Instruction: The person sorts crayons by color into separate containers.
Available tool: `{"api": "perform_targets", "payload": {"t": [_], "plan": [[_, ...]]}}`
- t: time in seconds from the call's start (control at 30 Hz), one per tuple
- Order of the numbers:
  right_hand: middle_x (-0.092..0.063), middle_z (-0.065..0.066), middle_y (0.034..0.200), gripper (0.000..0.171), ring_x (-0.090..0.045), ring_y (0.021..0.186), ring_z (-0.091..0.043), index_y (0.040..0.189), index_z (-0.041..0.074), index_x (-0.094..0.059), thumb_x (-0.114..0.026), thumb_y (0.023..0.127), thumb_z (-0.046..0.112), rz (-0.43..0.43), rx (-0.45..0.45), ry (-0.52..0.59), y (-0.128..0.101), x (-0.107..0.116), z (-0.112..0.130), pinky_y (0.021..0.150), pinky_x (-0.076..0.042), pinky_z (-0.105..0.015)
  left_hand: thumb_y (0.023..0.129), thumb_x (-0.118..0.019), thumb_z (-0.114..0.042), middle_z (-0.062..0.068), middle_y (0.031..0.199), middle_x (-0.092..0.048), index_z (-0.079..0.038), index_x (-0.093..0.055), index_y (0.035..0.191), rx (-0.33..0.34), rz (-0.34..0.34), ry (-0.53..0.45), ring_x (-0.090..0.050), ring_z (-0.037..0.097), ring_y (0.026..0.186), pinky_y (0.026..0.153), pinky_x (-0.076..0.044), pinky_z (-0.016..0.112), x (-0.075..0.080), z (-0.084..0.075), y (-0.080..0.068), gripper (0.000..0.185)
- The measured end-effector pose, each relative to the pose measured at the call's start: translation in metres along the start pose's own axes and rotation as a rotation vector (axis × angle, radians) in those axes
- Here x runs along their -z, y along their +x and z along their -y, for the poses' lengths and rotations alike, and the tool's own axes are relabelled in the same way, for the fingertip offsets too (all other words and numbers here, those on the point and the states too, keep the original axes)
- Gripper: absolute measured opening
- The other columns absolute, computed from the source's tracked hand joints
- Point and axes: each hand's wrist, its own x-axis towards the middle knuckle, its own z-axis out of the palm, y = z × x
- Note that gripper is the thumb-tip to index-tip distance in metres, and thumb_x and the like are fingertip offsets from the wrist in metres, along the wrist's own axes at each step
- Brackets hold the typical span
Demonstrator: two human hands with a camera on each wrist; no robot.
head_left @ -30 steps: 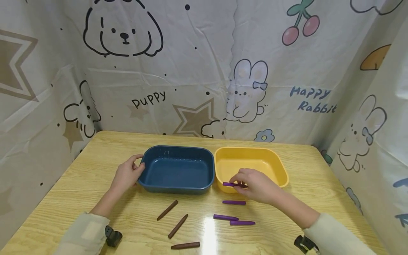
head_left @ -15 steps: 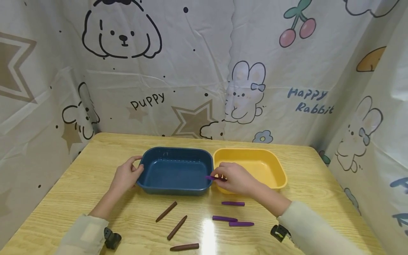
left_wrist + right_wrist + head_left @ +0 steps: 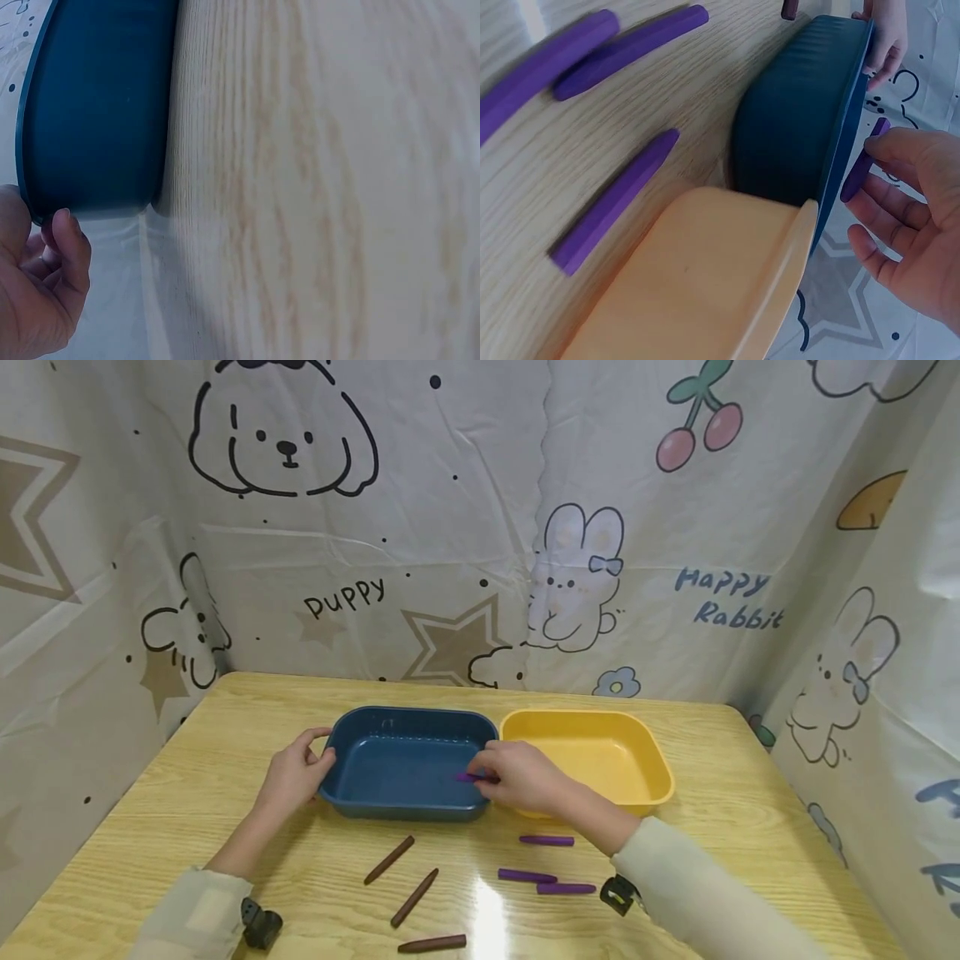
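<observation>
Nearest to us, three brown crayons (image 3: 412, 897) are lying on the wooden counter (image 3: 750, 827), in front of the blue tray (image 3: 390, 768) and toward its left. Three purple crayons (image 3: 546, 841) are lying in front of the blue tray too, toward its right and just before the yellow tray (image 3: 600, 752). Farther on, we are holding our right hand (image 3: 517, 777) over the blue tray's right end, its fingers (image 3: 900, 146) pinched together on a fourth purple crayon (image 3: 471, 777), which is sitting above the tray's rim and inner floor. Our left hand (image 3: 294, 774) is gripping the blue tray's left end, thumb over the rim and fingers (image 3: 71, 247) curled against the outer wall. The yellow tray is standing right of the blue tray, touching it. Behind the blue tray, a cartoon-printed cloth (image 3: 465, 510) is hanging.
</observation>
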Motion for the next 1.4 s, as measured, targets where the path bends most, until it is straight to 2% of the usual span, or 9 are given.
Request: {"api": "perform_targets", "payload": {"t": [0.33,0.7,1.03,1.4], "plan": [[-0.062,0.002,0.084,0.015,-0.050,0.068,-0.008,0.098,0.014,-0.071,-0.066,0.085,0.019,0.041,0.008,-0.072,0.028,-0.014,0.008,0.060,-0.043,-0.018,0.094,-0.050,-0.020,0.005,0.063,-0.049,-0.006,-0.045,0.134,0.009,-0.007,0.000,-0.048,0.016,0.041,0.040,-0.045,0.028,0.001,0.000,0.000,0.042],[-0.064,0.002,0.090,0.018,-0.055,0.074,-0.009,0.102,0.017,-0.071,-0.065,0.086,0.023,0.142,-0.110,-0.073,0.057,-0.039,0.011,0.064,-0.047,-0.022,0.094,-0.049,-0.020,0.005,0.064,-0.050,-0.005,-0.045,0.134,0.006,-0.010,-0.010,-0.048,0.016,0.042,0.040,-0.045,0.027,0.001,-0.001,0.000,0.042],[-0.068,0.003,0.091,0.018,-0.062,0.081,-0.009,0.103,0.017,-0.071,-0.065,0.087,0.024,0.200,-0.177,-0.041,0.072,-0.059,0.018,0.070,-0.050,-0.024,0.094,-0.049,-0.019,0.005,0.064,-0.049,-0.006,-0.045,0.134,0.015,-0.005,-0.032,-0.047,0.016,0.043,0.041,-0.046,0.027,0.000,-0.003,-0.002,0.042],[-0.071,0.005,0.093,0.018,-0.064,0.084,-0.008,0.103,0.020,-0.070,-0.065,0.087,0.025,0.238,-0.202,-0.032,0.085,-0.072,0.024,0.072,-0.051,-0.023,0.094,-0.049,-0.019,0.004,0.063,-0.048,-0.006,-0.045,0.133,0.021,-0.009,-0.034,-0.046,0.016,0.043,0.040,-0.046,0.027,-0.001,-0.003,-0.001,0.042]]}}
